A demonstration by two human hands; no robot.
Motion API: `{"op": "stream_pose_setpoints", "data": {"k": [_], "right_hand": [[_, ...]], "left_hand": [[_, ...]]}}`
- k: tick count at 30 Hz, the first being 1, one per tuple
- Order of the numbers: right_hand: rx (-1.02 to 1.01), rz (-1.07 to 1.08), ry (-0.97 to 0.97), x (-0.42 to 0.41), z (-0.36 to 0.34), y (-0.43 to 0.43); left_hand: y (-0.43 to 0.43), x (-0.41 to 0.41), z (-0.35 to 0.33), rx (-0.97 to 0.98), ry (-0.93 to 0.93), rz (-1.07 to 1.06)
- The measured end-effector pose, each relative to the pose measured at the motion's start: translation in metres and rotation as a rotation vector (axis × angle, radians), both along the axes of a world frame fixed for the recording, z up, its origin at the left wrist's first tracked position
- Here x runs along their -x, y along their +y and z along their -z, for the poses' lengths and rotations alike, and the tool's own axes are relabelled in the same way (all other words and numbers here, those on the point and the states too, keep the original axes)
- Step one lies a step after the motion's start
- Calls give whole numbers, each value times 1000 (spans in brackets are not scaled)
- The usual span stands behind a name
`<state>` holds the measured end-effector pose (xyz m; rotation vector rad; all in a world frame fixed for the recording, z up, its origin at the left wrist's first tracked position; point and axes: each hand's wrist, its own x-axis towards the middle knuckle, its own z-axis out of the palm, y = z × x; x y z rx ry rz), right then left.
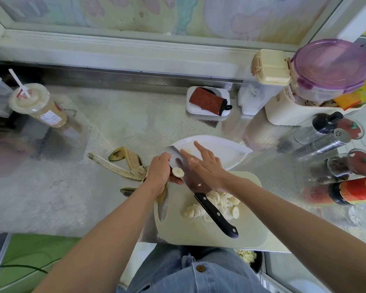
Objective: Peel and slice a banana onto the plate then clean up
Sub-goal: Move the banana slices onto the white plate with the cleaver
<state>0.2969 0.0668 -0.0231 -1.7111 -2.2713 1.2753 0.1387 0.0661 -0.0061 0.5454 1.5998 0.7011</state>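
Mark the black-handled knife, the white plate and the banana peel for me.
black-handled steel knife (217, 215): head view, middle of handle.
white leaf-shaped plate (230, 150): head view, bare right part.
yellow-brown banana peel (114, 167): head view, long left strip.

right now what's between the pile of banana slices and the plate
In the head view, the right hand lies flat on the knife blade, between the banana slices on the cutting board and the plate.

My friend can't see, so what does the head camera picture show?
A person's left hand grips the steel blade of a black-handled knife while the flat right hand touches it by a white plate. Round banana slices lie on a pale cutting board; a yellow banana peel lies left.
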Motion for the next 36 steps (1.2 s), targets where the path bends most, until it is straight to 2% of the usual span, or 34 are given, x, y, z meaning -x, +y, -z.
{"op": "stream_pose_setpoints", "data": {"k": [5,11,20,31,36], "right_hand": [[30,44,-55,1,1,2],[-39,-166,204,-6,-27,-14],[-168,-443,78,-9,-27,-19],[-122,-295,88,-16,-16,-14],[-63,-159,29,-26,0,-9]], "left_hand": [[0,1,3,-13,10,3],[3,3,5,-17,58,-21],[9,0,9,22,150,-75],[9,1,10,-24,68,-44],[8,0,9,-49,113,9]]}}
